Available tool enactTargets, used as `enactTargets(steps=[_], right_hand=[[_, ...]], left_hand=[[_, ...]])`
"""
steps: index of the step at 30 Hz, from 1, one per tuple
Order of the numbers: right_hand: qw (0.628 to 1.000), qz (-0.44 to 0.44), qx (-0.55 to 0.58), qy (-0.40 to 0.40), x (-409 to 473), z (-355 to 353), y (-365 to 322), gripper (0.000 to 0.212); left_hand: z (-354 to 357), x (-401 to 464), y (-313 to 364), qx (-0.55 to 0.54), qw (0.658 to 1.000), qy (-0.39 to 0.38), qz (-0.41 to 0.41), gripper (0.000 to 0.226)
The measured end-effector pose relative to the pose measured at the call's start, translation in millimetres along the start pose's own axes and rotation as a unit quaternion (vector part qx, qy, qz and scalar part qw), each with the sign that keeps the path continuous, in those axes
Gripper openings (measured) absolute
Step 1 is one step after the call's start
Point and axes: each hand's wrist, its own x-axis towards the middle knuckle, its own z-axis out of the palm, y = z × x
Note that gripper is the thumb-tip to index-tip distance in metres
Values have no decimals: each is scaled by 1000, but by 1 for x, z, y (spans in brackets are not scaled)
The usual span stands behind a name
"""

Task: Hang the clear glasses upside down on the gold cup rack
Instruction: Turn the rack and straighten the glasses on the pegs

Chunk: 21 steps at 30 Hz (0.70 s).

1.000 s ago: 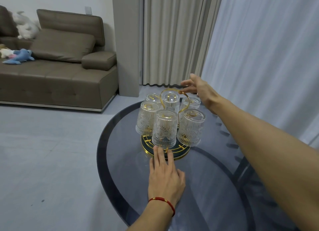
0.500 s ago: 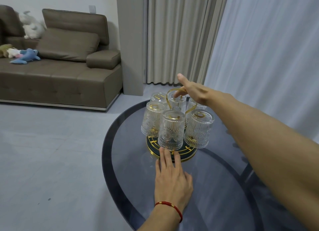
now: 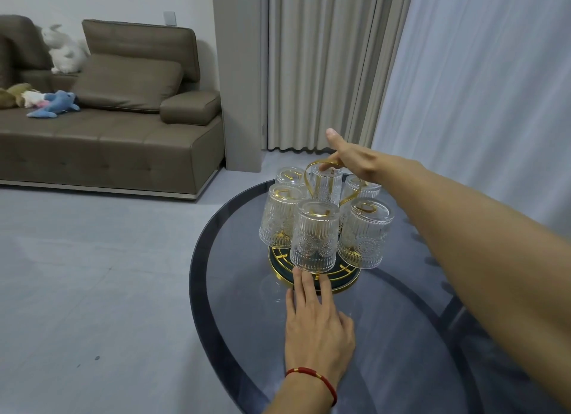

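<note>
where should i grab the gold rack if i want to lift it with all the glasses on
Probably by the gold loop handle at the top centre of the cup rack, coming straight down from above. Six upside-down clear glasses ring the stem, blocking any side approach, and the loop stands clear above them. The right hand already has fingers at that loop; the left hand lies flat by the base.
</note>
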Motion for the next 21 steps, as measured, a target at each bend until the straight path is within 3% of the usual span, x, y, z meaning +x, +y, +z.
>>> enactTargets(steps=[21], right_hand=[[999, 0, 15, -31, -2, -1, -1, 104]], left_hand=[[-1, -1, 0, 5, 1000, 9, 5, 69]])
